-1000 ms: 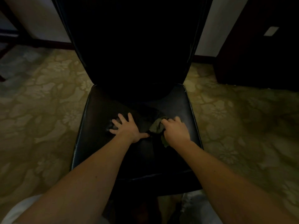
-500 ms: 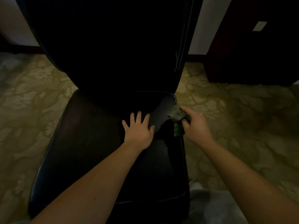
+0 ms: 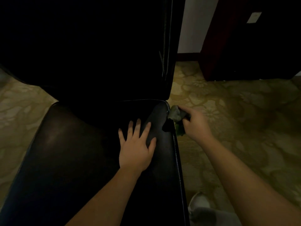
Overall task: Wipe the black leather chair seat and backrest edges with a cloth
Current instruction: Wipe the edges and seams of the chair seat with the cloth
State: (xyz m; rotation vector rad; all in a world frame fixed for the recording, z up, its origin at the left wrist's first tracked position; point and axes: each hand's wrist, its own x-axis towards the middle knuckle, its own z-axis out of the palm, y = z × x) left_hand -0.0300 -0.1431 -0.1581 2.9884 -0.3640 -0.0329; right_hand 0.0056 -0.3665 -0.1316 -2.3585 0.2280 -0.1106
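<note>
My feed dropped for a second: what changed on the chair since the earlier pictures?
The right hand, gripping the cloth, swept from the middle of the seat to its right rear corner, and is now at the seat's right edge near the backrest. The left hand shifted rightward too. Unchanged: the cloth stays in the right hand; the left hand stays flat on the seat.

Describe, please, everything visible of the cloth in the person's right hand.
The cloth is a small, crumpled wad of soft-looking fabric, greyish green in the dim light. The right hand holds it bunched in a curled grip, one lump sticking out ahead of the fingers and a greener fold hanging below. It sits at the right rear corner of the seat, apparently against the stitched edge.
</note>
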